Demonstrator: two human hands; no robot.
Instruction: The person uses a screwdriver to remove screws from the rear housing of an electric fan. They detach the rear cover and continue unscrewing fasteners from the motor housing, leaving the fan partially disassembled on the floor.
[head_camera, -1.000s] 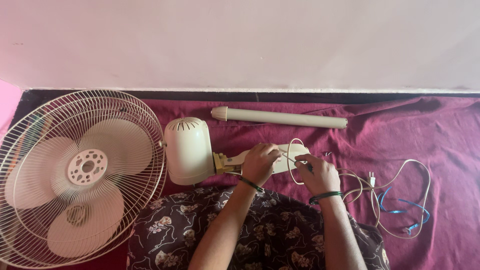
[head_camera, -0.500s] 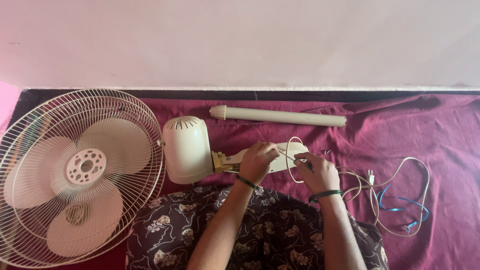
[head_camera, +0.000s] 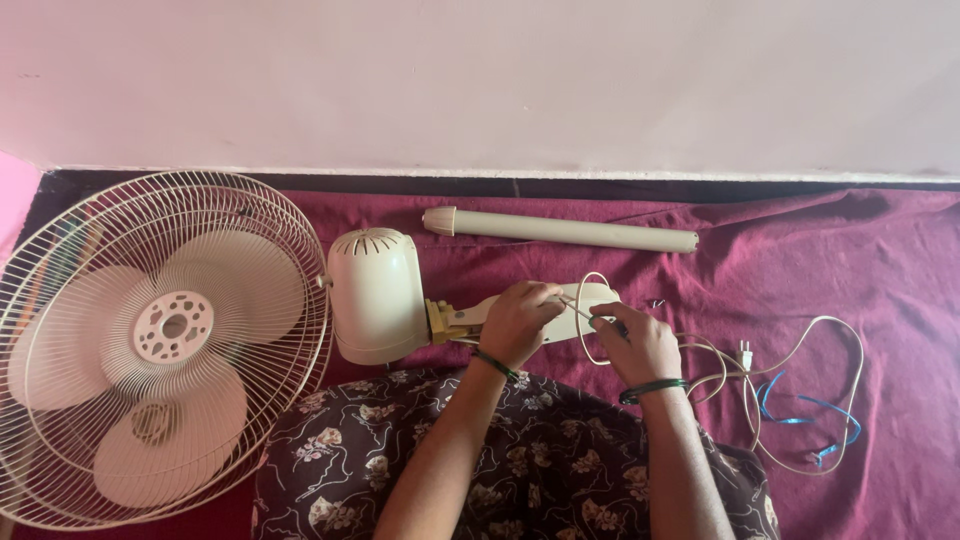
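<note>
Fan neck (head_camera: 545, 318), cream plastic, lies flat on the maroon cloth (head_camera: 800, 260), long axis running left to right out of the motor housing (head_camera: 375, 296). Left hand (head_camera: 518, 324) is clamped over its middle, grip closed on it. Right hand (head_camera: 643, 343) sits just right of the neck's free end, fingers pinched on a thin screwdriver (head_camera: 578, 309) angled up-left between the hands. Power cord (head_camera: 790, 380) loops off to the right. Grey pole (head_camera: 560, 229) lies behind, parallel. No labels readable.

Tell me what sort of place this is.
Probably a home floor used for repair work: a maroon cloth spread against a plain wall, with a dismantled pedestal fan and its loose pole lying on it.
</note>
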